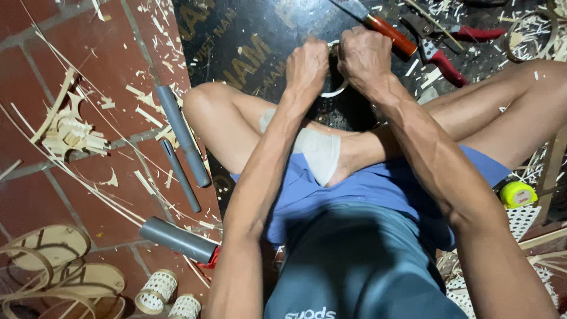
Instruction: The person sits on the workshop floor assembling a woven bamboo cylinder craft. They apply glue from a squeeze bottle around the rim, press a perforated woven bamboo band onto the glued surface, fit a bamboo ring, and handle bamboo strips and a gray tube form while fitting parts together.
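My left hand [306, 65] and my right hand [364, 56] are both clenched side by side on a thin pale bamboo strip ring [338, 90]. The ring curves out below and between the fists; most of it is hidden by my fingers. I hold it over a dark board [248, 41], above my crossed legs. A sock-covered foot [319, 155] rests on my lap.
A knife with an orange handle [390, 34] and red-handled pliers [444, 64] lie just beyond my right hand. Grey pipes [183, 136] and bamboo shavings [68, 133] cover the red tiles at left. Small woven cylinders [156, 291] sit at bottom left, a yellow tape measure [518, 194] at right.
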